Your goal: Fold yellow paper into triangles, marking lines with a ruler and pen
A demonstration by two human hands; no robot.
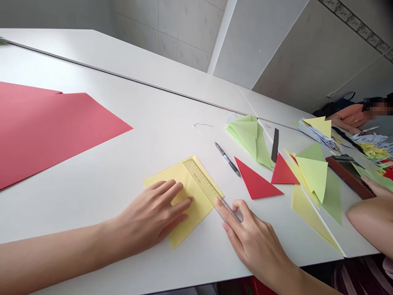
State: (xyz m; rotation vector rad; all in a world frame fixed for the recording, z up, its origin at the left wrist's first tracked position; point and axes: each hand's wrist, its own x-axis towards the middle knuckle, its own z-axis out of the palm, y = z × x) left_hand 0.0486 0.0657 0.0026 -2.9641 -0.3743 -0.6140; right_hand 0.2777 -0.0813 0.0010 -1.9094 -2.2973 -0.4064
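A square of yellow paper lies at an angle on the white table. Over its right edge rests a clear plastic ruler, its lower end reaching past the paper's corner. My left hand presses on the yellow paper with its fingers apart, beside the ruler. At the ruler's near end, my right hand grips it between its fingers. To the right of the ruler lies a dark pen.
Large red sheets cover the left of the table. On the right are red paper triangles, folded green papers, a dark strip and more green and yellow pieces. A person's arm is at the far right; another person sits beyond.
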